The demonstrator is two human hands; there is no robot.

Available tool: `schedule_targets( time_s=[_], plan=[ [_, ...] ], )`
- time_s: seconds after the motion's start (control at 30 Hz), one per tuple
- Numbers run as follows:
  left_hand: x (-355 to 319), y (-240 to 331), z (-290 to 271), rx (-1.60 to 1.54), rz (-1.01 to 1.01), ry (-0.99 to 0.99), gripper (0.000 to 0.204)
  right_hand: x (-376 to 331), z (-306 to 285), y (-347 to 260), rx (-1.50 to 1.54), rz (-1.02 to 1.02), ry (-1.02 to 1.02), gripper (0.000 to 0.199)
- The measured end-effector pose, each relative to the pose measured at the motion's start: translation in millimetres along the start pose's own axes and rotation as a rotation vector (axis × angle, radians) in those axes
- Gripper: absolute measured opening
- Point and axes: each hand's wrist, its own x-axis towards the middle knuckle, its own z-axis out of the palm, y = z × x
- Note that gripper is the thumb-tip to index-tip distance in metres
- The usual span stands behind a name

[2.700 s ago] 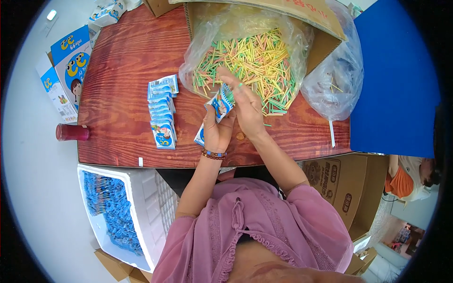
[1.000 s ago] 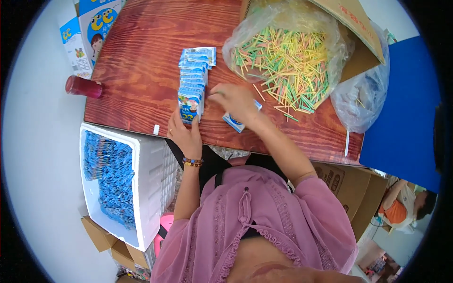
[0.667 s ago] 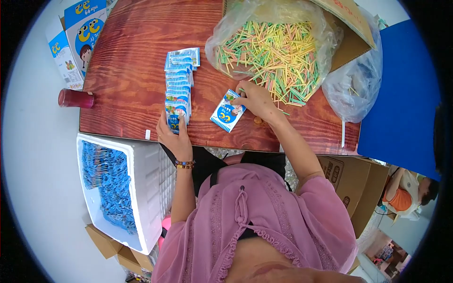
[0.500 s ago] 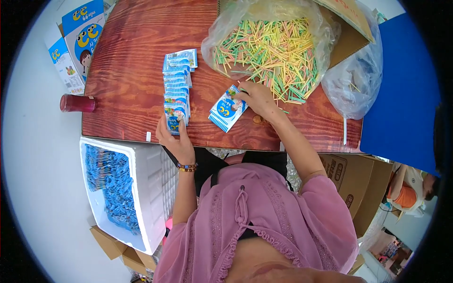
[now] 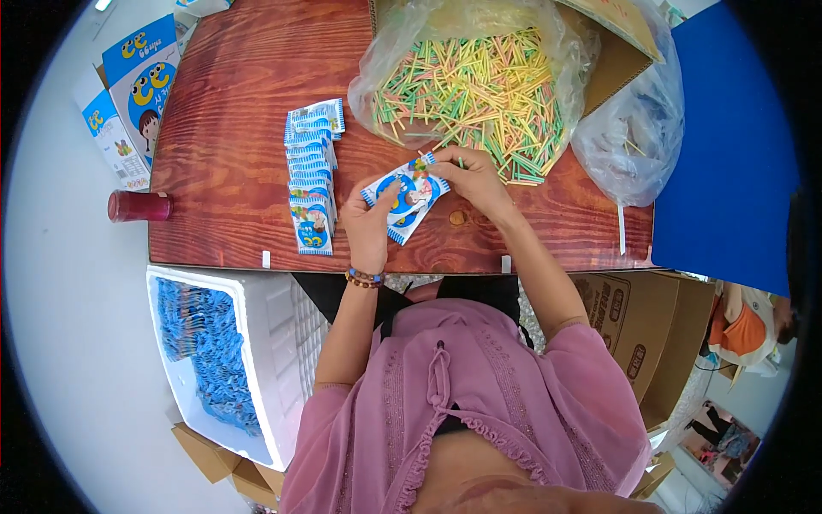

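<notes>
My left hand [image 5: 368, 230] grips a small blue-and-white printed packet [image 5: 415, 199] by its left side, thumb on top. Another packet [image 5: 399, 233] shows its striped end beneath it on the table. My right hand [image 5: 478, 182] is closed in a pinch at the packet's upper right end. Tips of thin coloured sticks show by its fingers; how many it holds is hidden. To the left lies an overlapping row of similar packets [image 5: 312, 180]. Beyond my right hand, a clear plastic bag [image 5: 366, 96] spills a heap of yellow, green and pink sticks [image 5: 488, 94].
A white foam box [image 5: 278, 343] full of blue packets stands below the table's left edge. A red-lidded jar [image 5: 141, 206] and printed cartons [image 5: 141, 86] are at far left. An open cardboard box [image 5: 616, 68] and knotted plastic bag [image 5: 629, 154] sit at right.
My left hand has left the packet row and moved right to take hold of the packet by my right hand. That packet is now lifted and turned. My right hand has stayed near its end.
</notes>
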Motion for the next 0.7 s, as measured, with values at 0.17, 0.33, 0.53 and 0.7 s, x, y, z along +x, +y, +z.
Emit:
schedule_targets(
  time_s=[0.17,0.33,0.53,0.7],
  plan=[
    [5,0,9,-0.154,-0.011,0.02,0.012,-2,5,-9,-0.025,0.078,-0.027,0.011],
    [4,1,18,-0.211,-0.028,0.08,0.009,-3,2,2,-0.058,0.001,-0.002,0.011],
    [5,-1,16,-0.189,-0.041,0.072,0.014,-5,-3,4,0.001,0.014,-0.028,0.01],
    [8,6,18,-0.467,-0.169,0.075,0.015,-15,-16,-19,0.152,0.039,0.04,0.011]
  ],
)
